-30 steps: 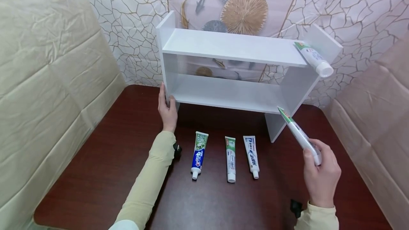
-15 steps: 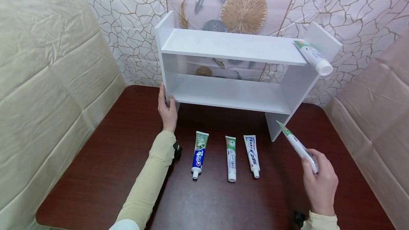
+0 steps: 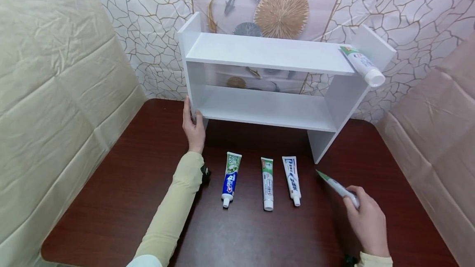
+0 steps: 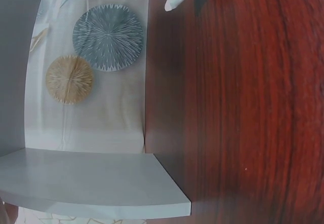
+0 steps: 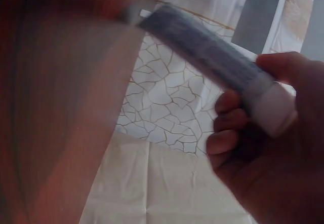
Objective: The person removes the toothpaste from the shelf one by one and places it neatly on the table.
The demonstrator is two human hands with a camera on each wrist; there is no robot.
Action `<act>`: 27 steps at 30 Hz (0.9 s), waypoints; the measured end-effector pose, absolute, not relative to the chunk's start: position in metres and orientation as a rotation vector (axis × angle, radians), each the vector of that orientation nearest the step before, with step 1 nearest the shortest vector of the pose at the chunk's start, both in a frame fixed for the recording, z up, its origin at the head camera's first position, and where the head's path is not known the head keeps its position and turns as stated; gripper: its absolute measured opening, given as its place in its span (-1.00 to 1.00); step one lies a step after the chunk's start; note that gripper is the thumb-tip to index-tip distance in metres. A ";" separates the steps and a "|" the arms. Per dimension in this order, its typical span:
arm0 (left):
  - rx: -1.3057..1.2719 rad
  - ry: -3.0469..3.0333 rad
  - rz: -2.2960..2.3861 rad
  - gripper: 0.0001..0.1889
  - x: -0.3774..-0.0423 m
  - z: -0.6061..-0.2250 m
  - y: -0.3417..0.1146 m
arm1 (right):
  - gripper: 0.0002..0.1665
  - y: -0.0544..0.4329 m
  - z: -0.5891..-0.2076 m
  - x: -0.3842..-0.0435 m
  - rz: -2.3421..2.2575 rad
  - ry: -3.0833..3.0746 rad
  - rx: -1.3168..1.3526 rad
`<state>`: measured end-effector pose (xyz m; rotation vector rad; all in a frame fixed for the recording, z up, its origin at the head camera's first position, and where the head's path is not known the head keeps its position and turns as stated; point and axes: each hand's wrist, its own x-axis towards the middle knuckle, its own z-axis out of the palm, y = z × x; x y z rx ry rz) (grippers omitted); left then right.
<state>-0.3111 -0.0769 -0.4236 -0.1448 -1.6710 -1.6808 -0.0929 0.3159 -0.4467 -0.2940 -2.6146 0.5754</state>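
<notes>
My left hand [image 3: 194, 133] grips the lower left side panel of a white two-tier shelf [image 3: 259, 106], thumb at the front edge and fingers along the outside. My right hand [image 3: 369, 219] holds a white toothpaste tube [image 3: 337, 186] with a green tail by its cap end. The tail points up and left, low over the table right of the tubes there. The right wrist view shows the fingers curled round the cap end of the blurred tube [image 5: 202, 49]. On the table lie a blue-green tube [image 3: 231, 178], a white-green tube [image 3: 267, 184] and a white-blue tube [image 3: 292, 180].
Another white-green tube [image 3: 361, 64] lies at the right end of the shelf's top board, its cap jutting past the front edge. The dark red table [image 3: 111, 193] has cloth-covered walls at its sides and a patterned backdrop [image 3: 152, 32] behind the shelf.
My right hand has come down and slightly left with the toothpaste tube, from in front of the shelf's right side to low over the table. My left hand stays at the panel.
</notes>
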 end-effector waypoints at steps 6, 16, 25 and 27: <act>-0.130 -1.660 -1.669 -0.44 -0.328 -0.440 -0.078 | -0.68 0.322 -0.453 -0.089 0.563 -2.725 -0.305; -0.168 -1.636 -1.626 -0.46 -0.333 -0.447 -0.080 | -0.51 0.316 -0.465 -0.087 0.564 -2.786 -0.136; -0.150 -1.634 -1.650 -0.46 -0.332 -0.446 -0.080 | -0.45 0.317 -0.464 -0.090 0.599 -2.927 -0.213; -0.144 -1.635 -1.654 -0.45 -0.330 -0.443 -0.079 | -0.43 0.317 -0.464 -0.090 0.600 -2.970 -0.229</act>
